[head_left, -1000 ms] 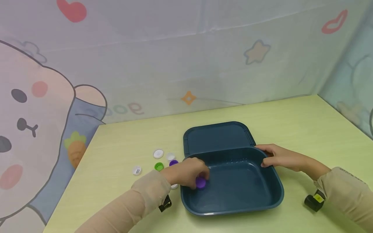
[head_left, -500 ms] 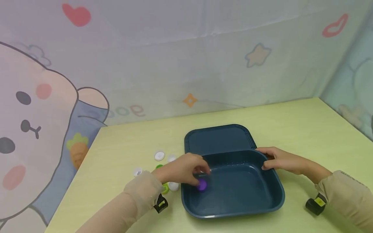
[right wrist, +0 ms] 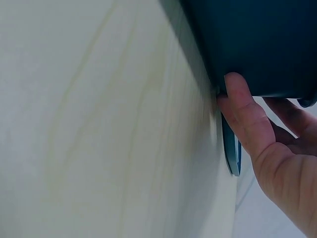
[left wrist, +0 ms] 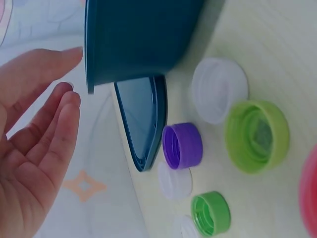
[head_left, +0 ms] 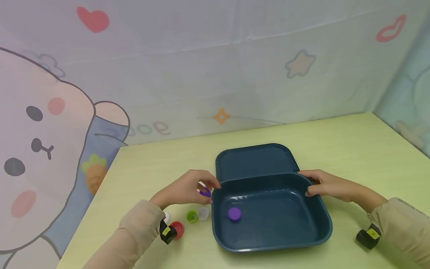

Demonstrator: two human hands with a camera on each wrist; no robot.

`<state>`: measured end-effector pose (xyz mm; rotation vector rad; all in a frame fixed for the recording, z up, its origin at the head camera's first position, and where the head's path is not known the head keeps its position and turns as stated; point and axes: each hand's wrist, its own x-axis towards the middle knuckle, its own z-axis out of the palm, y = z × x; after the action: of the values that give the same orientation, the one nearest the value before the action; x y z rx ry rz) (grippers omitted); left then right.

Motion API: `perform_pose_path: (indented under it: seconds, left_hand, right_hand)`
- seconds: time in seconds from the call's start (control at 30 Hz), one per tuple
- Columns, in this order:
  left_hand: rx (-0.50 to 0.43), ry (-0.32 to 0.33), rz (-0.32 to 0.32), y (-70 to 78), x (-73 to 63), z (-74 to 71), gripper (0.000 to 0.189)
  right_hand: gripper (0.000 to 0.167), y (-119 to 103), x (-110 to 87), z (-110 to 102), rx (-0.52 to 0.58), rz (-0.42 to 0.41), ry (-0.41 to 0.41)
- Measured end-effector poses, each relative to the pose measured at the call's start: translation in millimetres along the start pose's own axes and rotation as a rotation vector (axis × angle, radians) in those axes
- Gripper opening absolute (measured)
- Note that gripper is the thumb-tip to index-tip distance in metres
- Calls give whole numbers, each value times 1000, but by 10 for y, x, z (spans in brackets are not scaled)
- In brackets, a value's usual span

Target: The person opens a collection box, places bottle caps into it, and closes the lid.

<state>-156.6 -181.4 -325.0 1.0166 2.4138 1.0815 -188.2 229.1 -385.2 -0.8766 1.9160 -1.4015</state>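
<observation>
Your left hand (head_left: 189, 186) has come out of the dark blue plastic box (head_left: 279, 222) in the last half second and now hangs beside its left rim, fingers loosely bent, thumb apart, holding nothing. The purple screw cap (head_left: 234, 214) it was touching lies let go on the box floor, toward the left wall, so I judge that cap's placing finished. Your right hand (head_left: 330, 186) hasn't shifted: it grips the far right corner, thumb over the rim and fingers against the outside, which should steady the box. In the left wrist view, another purple cap (left wrist: 183, 145), a translucent white cap (left wrist: 220, 90), a light green cap (left wrist: 257, 136) and a second green cap (left wrist: 211, 213) are on the table, so I judge the work only partly done. The lid (head_left: 256, 160) lies behind the box
</observation>
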Motion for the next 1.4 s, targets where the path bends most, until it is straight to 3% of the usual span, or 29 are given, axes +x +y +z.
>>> perform_pose_path:
  seconds: [0.23,0.67,1.07,1.4]
  left_hand:
    - [-32,35,-53,-81,-82,-60,33]
    - [-39,178,-164,-320,-314,-276,34]
    - [-36,235,-252,-544,-544,-277,33]
    - [-84,328,-294,-773,-660,-349,36]
  right_hand:
    - [53,14,-10,-9,7,4,-2]
    - [50,41,8,-30,-5,-3,4]
    - [51,42,-2,-21,-10,5,17]
    - [51,44,-6,-20,15,-3,12]
